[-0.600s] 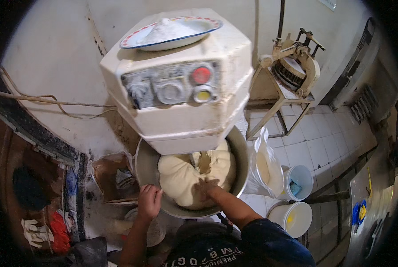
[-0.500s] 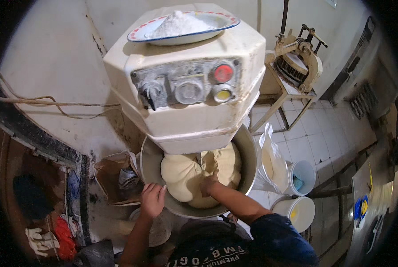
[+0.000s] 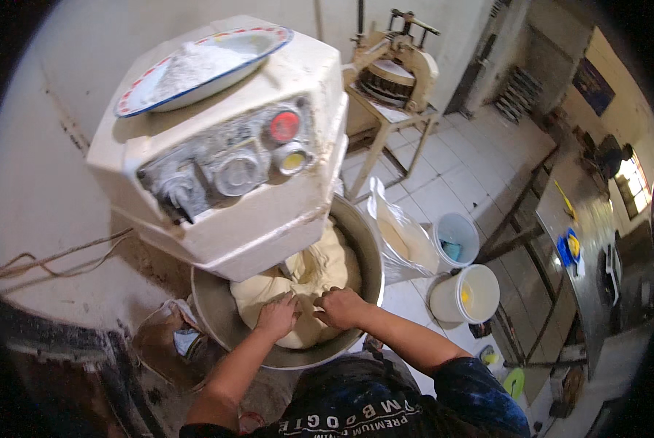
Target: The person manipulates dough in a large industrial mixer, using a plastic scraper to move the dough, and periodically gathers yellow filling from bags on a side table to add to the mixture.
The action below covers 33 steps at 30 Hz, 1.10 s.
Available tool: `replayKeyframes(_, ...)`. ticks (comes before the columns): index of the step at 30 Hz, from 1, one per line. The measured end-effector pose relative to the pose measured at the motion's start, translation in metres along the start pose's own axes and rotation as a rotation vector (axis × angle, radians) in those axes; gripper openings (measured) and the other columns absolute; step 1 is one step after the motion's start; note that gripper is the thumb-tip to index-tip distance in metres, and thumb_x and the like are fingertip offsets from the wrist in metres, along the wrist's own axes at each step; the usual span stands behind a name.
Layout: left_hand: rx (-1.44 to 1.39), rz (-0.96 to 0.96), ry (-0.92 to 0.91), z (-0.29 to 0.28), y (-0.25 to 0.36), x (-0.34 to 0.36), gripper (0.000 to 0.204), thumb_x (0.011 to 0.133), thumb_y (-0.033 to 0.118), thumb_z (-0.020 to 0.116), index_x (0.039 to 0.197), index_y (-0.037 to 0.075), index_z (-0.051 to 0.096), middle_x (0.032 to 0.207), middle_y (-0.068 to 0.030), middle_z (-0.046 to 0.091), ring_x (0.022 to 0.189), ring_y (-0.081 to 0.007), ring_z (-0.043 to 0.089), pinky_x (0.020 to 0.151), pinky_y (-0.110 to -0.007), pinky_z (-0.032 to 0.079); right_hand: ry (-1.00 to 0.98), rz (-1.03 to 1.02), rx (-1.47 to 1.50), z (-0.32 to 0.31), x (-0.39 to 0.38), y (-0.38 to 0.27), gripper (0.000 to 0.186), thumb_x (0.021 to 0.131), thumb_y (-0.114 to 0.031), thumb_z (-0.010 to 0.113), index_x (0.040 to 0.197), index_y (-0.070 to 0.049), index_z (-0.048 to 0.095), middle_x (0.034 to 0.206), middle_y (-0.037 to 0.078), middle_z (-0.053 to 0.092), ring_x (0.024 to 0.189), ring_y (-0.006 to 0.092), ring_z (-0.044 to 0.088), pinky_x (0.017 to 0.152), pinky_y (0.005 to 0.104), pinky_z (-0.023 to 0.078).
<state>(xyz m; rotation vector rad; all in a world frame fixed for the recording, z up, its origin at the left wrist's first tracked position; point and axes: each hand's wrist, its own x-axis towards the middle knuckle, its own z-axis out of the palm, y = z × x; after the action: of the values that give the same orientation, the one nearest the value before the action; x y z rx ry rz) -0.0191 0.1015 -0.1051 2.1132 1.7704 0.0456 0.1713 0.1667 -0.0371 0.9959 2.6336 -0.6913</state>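
Note:
A large mass of pale dough fills much of the metal mixer bowl, folded and torn around the mixer's middle. My left hand is on the near left part of the dough, its fingers curled into the surface. Close beside it, my right hand grips the dough near the bowl's front right side, fingers bent in and partly hidden. Over the back of the bowl hangs the cream mixer head, with a dial, a red button and a yellow button on its floury panel.
A plate heaped with white powder rests on the mixer head. Right of the bowl are an open white sack and two buckets. A paper bag sits left. Farther off stand a press-like machine and a table.
My left hand has moved from the bowl's rim onto the dough. My right hand has drawn back from deeper in the dough toward the near side. The view has swung right.

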Motion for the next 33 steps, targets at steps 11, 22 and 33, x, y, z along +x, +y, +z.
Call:
replayKeyframes(11, 0.062, 0.233, -0.253, 0.001, 0.009, -0.002, 0.055, 0.084, 0.034, 0.051, 0.13, 0.009, 0.038, 0.136, -0.0129, 0.036, 0.104, -0.0339, 0.054, 0.086, -0.04, 0.046, -0.187, 0.216, -0.199, 0.04, 0.007, 0.014, 0.043, 0.078, -0.019, 0.051, 0.12, -0.005, 0.05, 0.117, 0.01, 0.052, 0.107, 0.0286, 0.05, 0.084, 0.0399, 0.045)
replayKeyframes(22, 0.145, 0.104, -0.685, -0.011, 0.019, -0.001, 0.057, 0.083, 0.033, 0.051, 0.133, 0.01, 0.036, 0.143, -0.0095, 0.025, 0.119, -0.0236, 0.043, 0.092, -0.037, 0.042, -0.417, 0.254, -0.228, 0.025, 0.039, 0.015, 0.037, 0.08, -0.021, 0.05, 0.114, -0.008, 0.056, 0.11, 0.011, 0.06, 0.103, 0.0239, 0.058, 0.081, 0.0376, 0.048)
replayKeyframes(33, 0.108, -0.14, -0.451, 0.009, -0.05, -0.009, 0.068, 0.082, 0.033, 0.054, 0.137, 0.006, 0.025, 0.145, -0.0112, 0.018, 0.125, -0.0304, 0.036, 0.099, -0.04, 0.035, -0.301, 0.239, -0.108, 0.017, 0.045, -0.017, 0.031, 0.079, -0.02, 0.048, 0.1, -0.005, 0.065, 0.109, 0.012, 0.061, 0.102, 0.0249, 0.059, 0.082, 0.0379, 0.047)
